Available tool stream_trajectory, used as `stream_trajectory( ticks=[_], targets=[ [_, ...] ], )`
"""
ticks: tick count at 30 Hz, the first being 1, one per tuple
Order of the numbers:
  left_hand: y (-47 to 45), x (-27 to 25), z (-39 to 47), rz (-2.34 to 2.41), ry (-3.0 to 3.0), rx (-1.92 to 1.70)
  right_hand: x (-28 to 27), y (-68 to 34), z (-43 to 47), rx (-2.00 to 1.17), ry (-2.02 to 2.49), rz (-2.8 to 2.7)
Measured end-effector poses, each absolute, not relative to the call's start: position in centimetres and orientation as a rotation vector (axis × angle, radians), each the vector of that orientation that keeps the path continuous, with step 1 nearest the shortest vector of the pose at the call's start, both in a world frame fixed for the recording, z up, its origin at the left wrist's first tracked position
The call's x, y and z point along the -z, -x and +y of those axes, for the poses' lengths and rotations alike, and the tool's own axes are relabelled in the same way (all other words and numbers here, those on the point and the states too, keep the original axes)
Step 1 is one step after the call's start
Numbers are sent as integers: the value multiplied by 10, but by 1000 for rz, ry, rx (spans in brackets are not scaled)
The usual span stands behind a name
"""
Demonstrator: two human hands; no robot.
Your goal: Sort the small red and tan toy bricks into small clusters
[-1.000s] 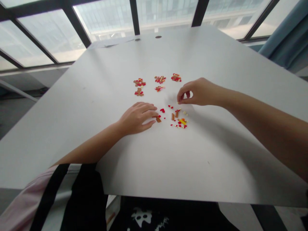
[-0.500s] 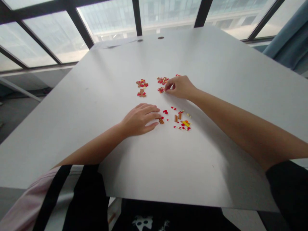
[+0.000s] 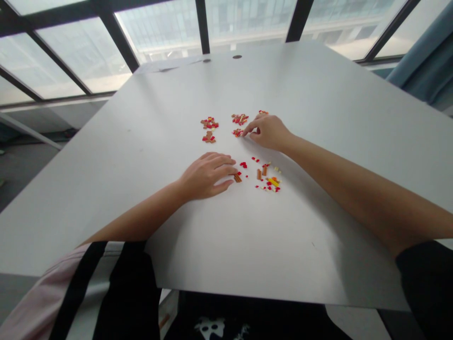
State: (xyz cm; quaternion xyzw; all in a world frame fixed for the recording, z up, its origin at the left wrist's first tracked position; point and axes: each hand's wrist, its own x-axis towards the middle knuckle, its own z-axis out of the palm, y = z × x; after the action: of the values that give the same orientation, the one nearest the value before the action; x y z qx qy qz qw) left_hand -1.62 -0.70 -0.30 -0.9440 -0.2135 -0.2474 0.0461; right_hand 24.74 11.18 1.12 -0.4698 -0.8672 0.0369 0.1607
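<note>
My right hand [image 3: 271, 132] reaches over a small pile of red and brown pieces [image 3: 237, 132], its index fingertip at the pile's right edge. The thumb is apart from that fingertip, and nothing shows between them. My left hand [image 3: 208, 177] lies on the table with fingers stretched out, holding nothing. Its fingertips are beside ribbed brown pieces [image 3: 237, 178] that look like small toy building bricks, partly hidden by the fingers. Loose red bits [image 3: 243, 165] lie just right of it. A larger red and brown pile [image 3: 239, 119] sits behind the small one.
Two more piles, a larger one [image 3: 210, 123] and a smaller one [image 3: 209, 137], stand to the left. Yellow, red and cream pieces [image 3: 273, 182] are scattered at the right front. Orange pieces [image 3: 263, 112] lie behind my right hand. Windows border the white table [image 3: 141, 108].
My right hand has shifted slightly right and down, and its thumb has drawn away from the index fingertip. Orange pieces behind it show more. My left hand stays in place.
</note>
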Motion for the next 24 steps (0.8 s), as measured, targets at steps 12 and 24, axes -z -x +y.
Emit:
stream_trajectory(
  ticks=[12, 24],
  targets=[
    [17, 2, -6, -646, 2882, 741, -32, -256, 79, -25, 1309, -2617],
    [17, 1, -7, -655, 2865, 780, -58, -308, 55, -501, 1258, -2809]
  ],
)
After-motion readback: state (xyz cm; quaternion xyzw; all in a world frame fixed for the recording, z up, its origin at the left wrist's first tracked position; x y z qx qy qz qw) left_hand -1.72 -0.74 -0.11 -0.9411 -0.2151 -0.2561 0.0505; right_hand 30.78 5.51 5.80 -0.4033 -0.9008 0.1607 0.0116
